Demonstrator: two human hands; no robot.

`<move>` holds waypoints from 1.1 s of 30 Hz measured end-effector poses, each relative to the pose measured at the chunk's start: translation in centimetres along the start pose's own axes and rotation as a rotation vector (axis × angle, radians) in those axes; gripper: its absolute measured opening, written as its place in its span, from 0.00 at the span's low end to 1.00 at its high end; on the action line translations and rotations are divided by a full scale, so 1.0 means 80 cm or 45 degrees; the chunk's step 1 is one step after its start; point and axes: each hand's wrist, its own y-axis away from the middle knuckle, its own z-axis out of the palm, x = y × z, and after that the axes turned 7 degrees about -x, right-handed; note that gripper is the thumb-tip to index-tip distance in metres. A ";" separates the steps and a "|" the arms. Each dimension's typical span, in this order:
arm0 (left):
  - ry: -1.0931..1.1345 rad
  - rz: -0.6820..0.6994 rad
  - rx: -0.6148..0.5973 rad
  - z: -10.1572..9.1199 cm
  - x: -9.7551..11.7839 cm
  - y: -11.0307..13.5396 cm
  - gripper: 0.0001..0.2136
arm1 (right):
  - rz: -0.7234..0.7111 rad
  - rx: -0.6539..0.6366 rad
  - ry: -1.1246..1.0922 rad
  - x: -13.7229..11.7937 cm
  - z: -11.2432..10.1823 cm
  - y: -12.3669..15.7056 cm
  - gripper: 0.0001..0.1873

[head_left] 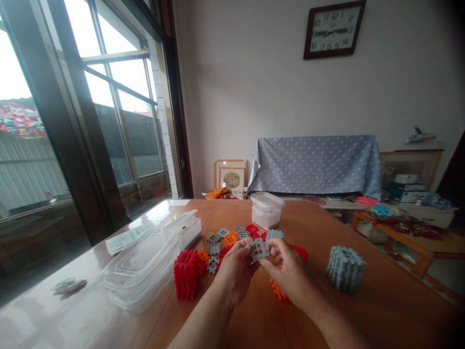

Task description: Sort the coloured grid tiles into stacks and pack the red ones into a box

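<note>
One latticed gray tile (259, 248), jagged red stack (186, 275)

Right hand (287, 264) hides orange stack (278, 291) (partly).

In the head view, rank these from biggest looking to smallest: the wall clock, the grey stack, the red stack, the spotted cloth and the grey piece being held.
1. Spotted cloth
2. Wall clock
3. Grey stack and red stack: too alike to rank surely
4. Held grey piece
</note>
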 end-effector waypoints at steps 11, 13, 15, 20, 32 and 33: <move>0.003 -0.037 0.076 -0.005 0.002 -0.002 0.11 | -0.097 -0.053 -0.104 0.004 -0.018 -0.002 0.06; 0.014 -0.050 0.079 -0.005 0.003 -0.002 0.12 | -0.137 -0.061 -0.124 0.001 -0.018 -0.002 0.04; 0.019 -0.053 0.086 -0.004 0.003 -0.002 0.12 | -0.139 -0.071 -0.157 0.001 -0.016 -0.003 0.05; 0.019 -0.031 0.115 -0.004 0.000 -0.003 0.12 | -0.063 -0.053 -0.187 0.005 -0.006 -0.004 0.07; 0.062 0.161 0.172 0.004 -0.018 -0.006 0.08 | 0.077 0.041 0.442 -0.025 0.005 0.008 0.20; 0.062 0.163 0.166 0.006 -0.019 -0.005 0.08 | 0.088 0.041 0.481 -0.025 0.007 0.008 0.20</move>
